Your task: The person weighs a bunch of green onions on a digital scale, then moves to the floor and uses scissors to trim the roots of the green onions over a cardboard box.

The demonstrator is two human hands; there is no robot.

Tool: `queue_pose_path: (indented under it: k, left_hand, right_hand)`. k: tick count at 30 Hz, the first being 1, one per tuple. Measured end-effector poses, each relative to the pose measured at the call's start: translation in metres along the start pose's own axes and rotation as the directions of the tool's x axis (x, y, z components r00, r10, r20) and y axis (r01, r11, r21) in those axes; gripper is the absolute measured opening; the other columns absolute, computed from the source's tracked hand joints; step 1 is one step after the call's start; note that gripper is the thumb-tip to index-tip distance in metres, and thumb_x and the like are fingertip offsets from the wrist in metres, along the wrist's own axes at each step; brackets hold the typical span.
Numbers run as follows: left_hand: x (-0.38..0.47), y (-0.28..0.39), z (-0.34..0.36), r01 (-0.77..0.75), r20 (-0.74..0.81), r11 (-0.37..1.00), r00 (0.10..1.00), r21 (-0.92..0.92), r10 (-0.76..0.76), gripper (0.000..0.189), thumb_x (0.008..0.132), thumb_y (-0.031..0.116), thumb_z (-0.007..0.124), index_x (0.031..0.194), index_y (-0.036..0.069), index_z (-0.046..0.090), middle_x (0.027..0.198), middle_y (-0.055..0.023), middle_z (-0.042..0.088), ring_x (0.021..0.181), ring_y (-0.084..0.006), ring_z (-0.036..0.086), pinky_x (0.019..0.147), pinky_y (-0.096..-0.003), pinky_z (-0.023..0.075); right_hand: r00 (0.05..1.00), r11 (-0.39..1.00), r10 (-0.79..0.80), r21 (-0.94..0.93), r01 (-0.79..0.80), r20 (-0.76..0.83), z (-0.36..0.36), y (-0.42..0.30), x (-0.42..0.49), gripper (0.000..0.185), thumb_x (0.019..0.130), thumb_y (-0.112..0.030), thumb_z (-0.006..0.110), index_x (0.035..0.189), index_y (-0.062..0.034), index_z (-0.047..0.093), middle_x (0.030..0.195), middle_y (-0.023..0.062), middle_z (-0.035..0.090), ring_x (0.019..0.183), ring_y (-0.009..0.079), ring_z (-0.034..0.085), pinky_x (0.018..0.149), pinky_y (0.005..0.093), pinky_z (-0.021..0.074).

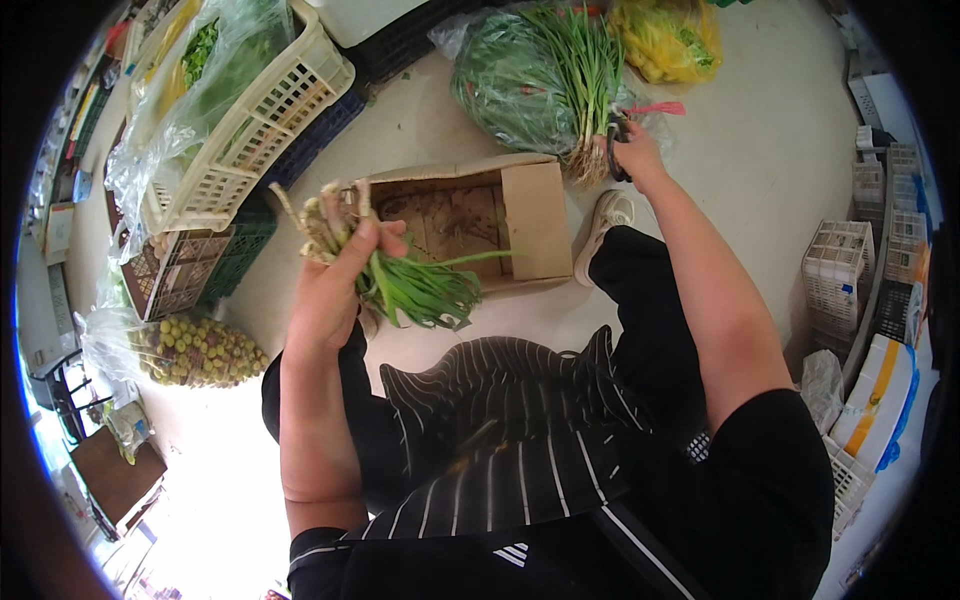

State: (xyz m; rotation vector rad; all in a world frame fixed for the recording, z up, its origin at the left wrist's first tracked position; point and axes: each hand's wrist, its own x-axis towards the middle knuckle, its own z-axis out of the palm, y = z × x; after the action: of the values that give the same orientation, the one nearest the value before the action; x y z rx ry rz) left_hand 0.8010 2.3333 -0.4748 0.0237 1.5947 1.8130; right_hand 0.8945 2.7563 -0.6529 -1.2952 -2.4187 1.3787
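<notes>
My left hand [337, 281] grips a bunch of leafy greens [424, 289], its thick pale stem ends pointing up and away and its green leaves hanging to the right. Below that bunch an open cardboard box [536, 221] lies on the floor, with dark bits on its inner bottom. Out to the right, my right hand [639, 156] holds black-handled scissors [619, 150]; the blades cannot be made out. The hand is against the rooted ends of long green scallion-like stalks [589, 82]. These stalks lie against a large clear plastic bag of greens [510, 82].
A yellow bag of greens [667, 41] sits at the far side. On the left, a cream plastic crate [255, 127] of bagged vegetables rests on other crates, near a bag of small round green-brown produce [199, 352]. White crates [836, 274] stand along the right.
</notes>
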Motion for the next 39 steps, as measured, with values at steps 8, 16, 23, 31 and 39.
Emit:
queue_pose_path:
  k: [8,16,23,31,39]
  left_hand:
    - [0.014,-0.001,-0.015,-0.076,-0.18,0.996,0.981,-0.04,0.068,0.016,0.097,0.016,0.054,0.108,0.005,0.049,0.066,-0.0012,0.047,0.06,-0.013,0.049,0.066,-0.0307,0.0458]
    - [0.03,0.001,-0.018,-0.056,-0.211,0.996,0.977,-0.068,0.04,0.057,0.096,0.014,0.057,0.144,0.015,0.027,0.065,0.0029,0.04,0.057,-0.0089,0.04,0.061,-0.0266,0.0401]
    - [0.026,0.002,-0.018,-0.082,-0.241,0.991,0.969,-0.106,0.055,0.046,0.092,0.011,0.063,0.131,0.003,0.04,0.07,0.0004,0.046,0.06,-0.0102,0.046,0.057,-0.0265,0.0413]
    - [0.013,0.009,-0.019,-0.086,-0.047,0.996,0.995,-0.017,0.085,0.021,0.081,0.004,0.071,0.092,0.005,0.053,0.08,-0.0005,0.051,0.065,-0.0112,0.05,0.059,-0.0259,0.0406]
    - [-0.01,0.016,-0.02,-0.188,0.177,0.976,0.97,0.109,0.166,0.018,0.077,-0.003,0.064,0.086,0.006,0.051,0.09,-0.0036,0.055,0.08,-0.0136,0.055,0.073,-0.0277,0.0449]
  right_hand:
    - [0.947,0.939,-0.031,-0.334,-0.083,-0.319,0.05,0.064,0.076,0.07,0.065,-0.045,0.083,0.116,-0.0049,0.057,0.103,0.0207,0.067,0.1,0.0371,0.063,0.087,0.0419,0.0488]
    - [0.897,0.91,0.027,-0.361,-0.205,-0.441,0.064,0.08,0.087,0.06,0.067,-0.037,0.079,0.116,-0.0071,0.06,0.109,0.02,0.066,0.103,0.037,0.063,0.088,0.0445,0.0491]
    - [0.888,0.95,0.184,0.307,-0.052,-0.42,0.015,0.095,0.109,0.044,0.071,-0.019,0.075,0.104,0.0043,0.061,0.089,0.0138,0.067,0.079,0.0237,0.064,0.069,0.0361,0.0501]
    - [0.976,0.793,0.026,0.599,0.111,-0.216,-0.107,-0.011,0.063,0.023,0.073,-0.01,0.07,0.087,0.0044,0.058,0.071,0.0066,0.059,0.057,0.0143,0.054,0.051,0.0287,0.044]
    - [0.968,0.991,-0.115,-0.044,0.128,0.222,-0.147,-0.188,-0.102,0.034,0.077,-0.02,0.07,0.1,-0.0001,0.056,0.072,0.0026,0.058,0.059,0.009,0.053,0.052,0.0227,0.0417]
